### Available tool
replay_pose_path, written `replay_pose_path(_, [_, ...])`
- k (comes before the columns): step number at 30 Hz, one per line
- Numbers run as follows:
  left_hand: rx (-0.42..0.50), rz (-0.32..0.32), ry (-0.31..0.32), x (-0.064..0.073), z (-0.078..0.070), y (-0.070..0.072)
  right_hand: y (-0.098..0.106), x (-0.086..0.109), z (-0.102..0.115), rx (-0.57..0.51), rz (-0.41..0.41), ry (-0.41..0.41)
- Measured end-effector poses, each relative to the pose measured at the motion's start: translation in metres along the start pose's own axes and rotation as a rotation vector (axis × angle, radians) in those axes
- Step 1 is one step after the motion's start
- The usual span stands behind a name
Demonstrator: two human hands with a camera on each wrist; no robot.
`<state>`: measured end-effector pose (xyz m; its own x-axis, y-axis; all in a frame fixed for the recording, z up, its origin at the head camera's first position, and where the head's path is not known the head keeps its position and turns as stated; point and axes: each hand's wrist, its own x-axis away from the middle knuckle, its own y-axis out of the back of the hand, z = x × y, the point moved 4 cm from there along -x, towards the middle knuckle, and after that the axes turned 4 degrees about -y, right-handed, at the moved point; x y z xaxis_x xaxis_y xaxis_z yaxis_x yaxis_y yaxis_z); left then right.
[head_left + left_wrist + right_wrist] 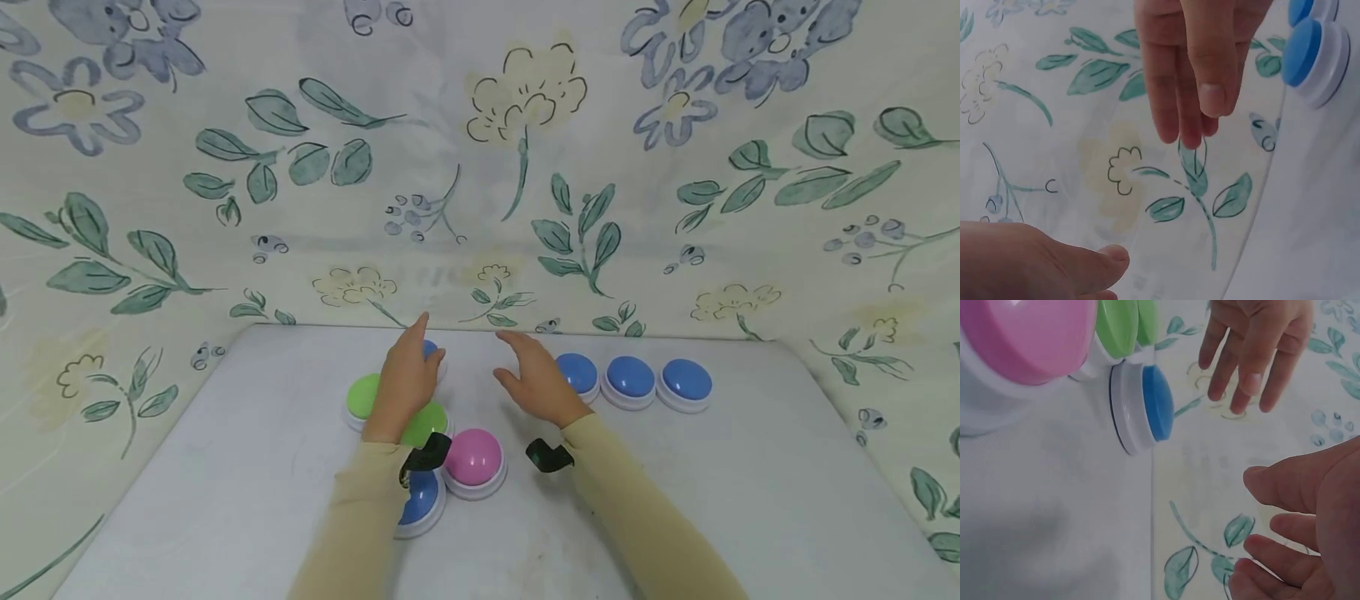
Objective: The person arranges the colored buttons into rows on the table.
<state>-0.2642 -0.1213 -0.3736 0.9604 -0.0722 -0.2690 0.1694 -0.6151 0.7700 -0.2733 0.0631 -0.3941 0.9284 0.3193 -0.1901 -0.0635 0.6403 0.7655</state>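
Note:
My left hand (407,379) hovers over the left group of round push buttons, its fingers extended and holding nothing. Partly behind it are a blue button (431,349), a green button (363,395) and a second green button (426,422). By the left wrist sit a pink button (474,457) and another blue button (422,497), partly covered by the sleeve. Held in the air beside the right-hand row, my right hand (542,379) has loosely extended fingers with nothing in them. Its nearest blue button (577,372) is partly hidden. Both palms face each other in the wrist views.
Two more blue buttons, a middle one (630,377) and an end one (687,379), continue the row on the right. All have white round bases on a white table (750,492). A flower-printed cloth (450,275) rises behind the table's back edge.

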Motion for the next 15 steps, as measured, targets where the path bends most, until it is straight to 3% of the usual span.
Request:
replay_pose_path(7, [-0.046, 0.049, 0.023, -0.002, 0.019, 0.008, -0.013, -0.015, 0.012, -0.013, 0.097, -0.033])
replay_pose_path(15, [-0.063, 0.104, 0.051, -0.003, 0.036, 0.012, -0.029, -0.034, 0.020, -0.069, 0.140, 0.016])
